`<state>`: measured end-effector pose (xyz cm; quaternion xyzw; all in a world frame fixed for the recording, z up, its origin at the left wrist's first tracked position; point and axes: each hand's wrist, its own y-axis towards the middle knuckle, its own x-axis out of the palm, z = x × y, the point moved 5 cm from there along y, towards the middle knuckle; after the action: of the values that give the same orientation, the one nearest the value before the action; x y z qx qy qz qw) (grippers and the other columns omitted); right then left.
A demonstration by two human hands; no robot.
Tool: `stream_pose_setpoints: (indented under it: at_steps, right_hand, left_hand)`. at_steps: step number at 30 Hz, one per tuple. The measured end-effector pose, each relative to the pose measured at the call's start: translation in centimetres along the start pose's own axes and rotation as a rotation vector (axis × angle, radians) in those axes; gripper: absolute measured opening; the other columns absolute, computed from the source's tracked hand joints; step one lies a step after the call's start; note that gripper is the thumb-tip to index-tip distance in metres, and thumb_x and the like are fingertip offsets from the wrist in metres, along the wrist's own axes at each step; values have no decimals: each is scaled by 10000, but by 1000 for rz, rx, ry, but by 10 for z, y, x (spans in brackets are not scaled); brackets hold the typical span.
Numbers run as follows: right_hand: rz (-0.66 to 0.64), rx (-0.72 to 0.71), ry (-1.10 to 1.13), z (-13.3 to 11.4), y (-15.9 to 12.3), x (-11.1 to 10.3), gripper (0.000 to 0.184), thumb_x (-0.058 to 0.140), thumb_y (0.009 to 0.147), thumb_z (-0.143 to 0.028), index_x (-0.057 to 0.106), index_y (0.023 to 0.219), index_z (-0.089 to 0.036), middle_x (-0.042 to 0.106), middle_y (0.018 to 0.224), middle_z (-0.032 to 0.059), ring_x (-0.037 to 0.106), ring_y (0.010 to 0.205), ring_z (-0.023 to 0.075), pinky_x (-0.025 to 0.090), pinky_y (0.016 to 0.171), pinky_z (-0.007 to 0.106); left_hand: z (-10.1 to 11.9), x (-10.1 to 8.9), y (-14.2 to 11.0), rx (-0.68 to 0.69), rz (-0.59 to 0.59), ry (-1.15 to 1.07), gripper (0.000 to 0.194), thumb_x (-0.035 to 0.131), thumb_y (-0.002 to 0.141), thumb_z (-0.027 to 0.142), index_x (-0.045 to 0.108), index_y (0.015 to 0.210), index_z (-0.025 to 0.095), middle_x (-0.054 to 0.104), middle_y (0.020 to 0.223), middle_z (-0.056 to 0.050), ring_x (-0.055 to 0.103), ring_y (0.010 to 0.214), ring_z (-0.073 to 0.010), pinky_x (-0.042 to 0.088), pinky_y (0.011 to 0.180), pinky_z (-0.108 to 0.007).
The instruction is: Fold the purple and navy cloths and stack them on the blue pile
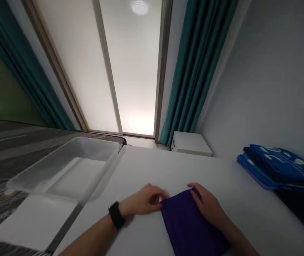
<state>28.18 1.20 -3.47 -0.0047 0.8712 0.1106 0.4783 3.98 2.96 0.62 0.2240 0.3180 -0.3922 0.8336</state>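
Observation:
A folded dark purple cloth [188, 224] lies on the white table [154, 170] in front of me. My left hand [143, 201], with a black watch on the wrist, pinches the cloth's far left corner with curled fingers. My right hand [208, 206] rests on the cloth's right side, fingers flat along its far edge, pressing it down.
A clear plastic bin [69, 167] stands at the table's left edge, with a white sheet [34, 220] in front of it. A stack of folded blue cloths [280, 167] lies at the right. A small white cabinet [190, 143] and teal curtains stand behind the table.

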Motion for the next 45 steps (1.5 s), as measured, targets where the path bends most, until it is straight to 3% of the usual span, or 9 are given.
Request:
stream_pose_setpoints:
  at_steps: [7,12,16,19,24,28,33,41,45]
  right_hand:
    - [77,-80,-110,-2,-1,-5,369,335,952,-308,614,1164,-194,672,1132,107,636,1065,228,524,940,406]
    - [140,-230,-345,-50,-20,-20,457,424,946,-379,538,1336,-170,583,1311,148,523,1228,289,442,1026,475]
    - [-63,-382,-372,-94,-49,2,562,406,966,-422,358,1484,-208,392,1522,83,368,1381,269,323,1127,463]
    - [-200,-376,-350,-102,-60,25,612,375,976,-416,221,1529,-203,264,1574,62,289,1426,265,272,1153,486]
    - [-262,-294,-327,-96,-61,38,674,407,962,-452,129,1536,-235,168,1589,39,228,1447,293,203,1169,556]
    - [-246,-306,-323,-95,-60,38,631,352,989,-418,116,1534,-202,163,1586,50,206,1454,287,185,1180,540]
    - [-172,-307,-326,-89,-58,31,533,250,1020,-330,173,1526,-182,222,1579,32,241,1447,216,214,1191,443]
    - [-86,44,-410,-41,-48,19,612,245,995,-462,294,1500,-119,274,1563,89,243,1445,260,199,1181,500]
    - [-47,102,-409,-30,-48,18,616,237,990,-458,303,1500,-119,299,1557,96,244,1445,254,174,1186,501]
  left_hand:
    - [-6,0,2,-61,33,-1,169,608,877,285,689,989,190,649,729,10,551,669,-119,415,731,-240]
    - [-10,1,2,-36,22,-10,205,589,896,325,697,992,180,641,723,-3,550,658,-119,409,660,-213]
    - [-11,1,1,-20,37,22,183,582,897,297,704,956,174,648,711,0,545,646,-118,419,698,-226]
    - [-11,2,1,-26,52,55,175,578,899,295,707,923,178,648,701,1,550,655,-126,426,718,-240]
    - [-6,-2,0,-6,43,116,142,546,885,220,681,908,182,642,747,-12,558,705,-142,438,719,-247]
    - [17,-8,-6,93,94,238,219,497,803,106,621,963,188,655,899,-45,564,898,-197,438,859,-326]
    - [49,11,-18,242,30,419,249,466,857,145,585,1071,192,651,1066,-78,557,1016,-227,422,933,-380]
    - [52,27,-30,235,23,515,325,481,855,126,565,1163,189,644,1153,-80,566,1082,-226,427,980,-383]
    - [57,25,-30,207,49,493,291,465,862,132,591,1116,198,658,1128,-70,572,1074,-224,423,999,-402]
